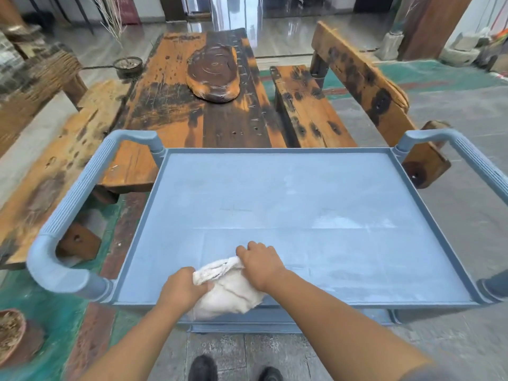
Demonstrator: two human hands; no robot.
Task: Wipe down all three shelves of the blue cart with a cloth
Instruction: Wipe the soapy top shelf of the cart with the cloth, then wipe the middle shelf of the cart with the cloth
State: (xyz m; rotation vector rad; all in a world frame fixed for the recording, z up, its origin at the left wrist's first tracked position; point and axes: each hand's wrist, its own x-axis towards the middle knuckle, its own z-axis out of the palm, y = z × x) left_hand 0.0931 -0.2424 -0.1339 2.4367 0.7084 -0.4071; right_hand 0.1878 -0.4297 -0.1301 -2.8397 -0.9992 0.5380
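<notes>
The blue cart (275, 188) stands right in front of me, its dusty top shelf facing up. A white cloth (228, 292) lies bunched at the shelf's near edge and hangs slightly over the rim. My left hand (184, 287) grips the cloth's left end. My right hand (261, 262) clutches its upper right part. Both hands sit close together near the front middle of the top shelf. Pale dusty streaks (343, 221) mark the shelf to the right. Only a sliver of a lower shelf (302, 320) shows under the front rim.
Cart handles curve up on the left (66, 215) and right (467, 155). A worn wooden table (198, 100) with a dark slab stands beyond the cart, with wooden benches on the left (55, 160) and right (316, 111). A clay bowl (11, 334) sits on the floor at left. My shoes (203, 367) are below.
</notes>
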